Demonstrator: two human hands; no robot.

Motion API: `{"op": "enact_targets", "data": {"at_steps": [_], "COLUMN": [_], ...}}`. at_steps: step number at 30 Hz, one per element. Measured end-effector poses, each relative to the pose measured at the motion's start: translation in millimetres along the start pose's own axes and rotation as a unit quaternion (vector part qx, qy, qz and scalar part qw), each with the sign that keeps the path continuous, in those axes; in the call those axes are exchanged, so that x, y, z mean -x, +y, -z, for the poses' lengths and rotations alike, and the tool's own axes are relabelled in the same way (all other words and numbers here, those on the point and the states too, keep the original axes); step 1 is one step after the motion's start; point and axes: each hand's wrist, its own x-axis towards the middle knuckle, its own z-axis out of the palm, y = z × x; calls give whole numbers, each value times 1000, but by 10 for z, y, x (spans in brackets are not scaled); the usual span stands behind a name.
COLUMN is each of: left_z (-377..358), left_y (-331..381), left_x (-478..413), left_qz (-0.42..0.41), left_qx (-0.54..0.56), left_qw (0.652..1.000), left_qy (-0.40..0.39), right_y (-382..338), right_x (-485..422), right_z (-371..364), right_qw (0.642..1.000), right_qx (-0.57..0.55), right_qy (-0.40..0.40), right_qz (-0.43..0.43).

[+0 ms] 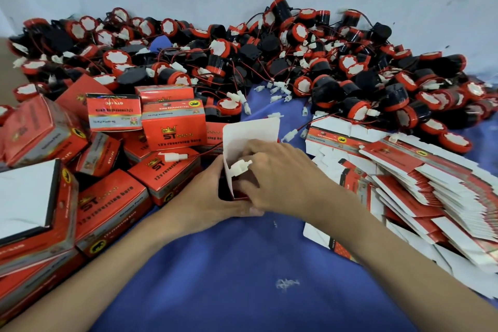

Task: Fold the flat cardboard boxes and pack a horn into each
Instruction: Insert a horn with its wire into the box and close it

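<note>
While looking down at the blue cloth (242,264), saw a big heap of horns (269,56) along the back. Saw shut boxes (172,129) piled on the left and flat boxes (431,183) fanned out on the right. Found the open box (250,132) in the middle, standing upright between both hands, mouth up, white flap tall at the far side. Gripped it from the left with the left hand (204,197), fingers wrapped round the side wall. Reached in from the right with the right hand (283,178), fingers bent down into the mouth, thumb and finger close on a white plug (241,166) at the rim. Judged the way in to be straight down from those fingers, with the right hand nearer for the push. Could not see a horn inside the box; made out only a dark bit by the left wall. Could not tell if the right fingers truly held the plug or only touched it. Could not see the wire or the box bottom.
</note>
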Motion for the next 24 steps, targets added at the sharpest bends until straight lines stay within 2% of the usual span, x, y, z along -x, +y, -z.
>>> {"op": "enact_targets", "data": {"at_steps": [5,11,15,17,20,24], "left_z": [-11,11,-6,-43,-89,-108], "left_y": [-15,-45,-23,-22,-24,-57], "left_x": [3,-15,10,26,46,65], "left_qz": [-3,4,-9,-29,-81,-199], "left_qx": [-14,5,43,58,61,-70], "left_qw": [1000,1000,999,997,992,968], "left_qy": [5,-1,8,32,76,133], "right_y": [-5,60,105,111,144,190], "right_x": [34,18,37,30,59,93], "right_z": [-29,31,20,19,63,88], "right_qw": [999,995,992,991,985,961], "right_qx": [1,-7,-18,-35,-117,-267], "right_qy": [49,-1,8,15,-1,-21], "right_qz": [22,104,123,132,129,65]}}
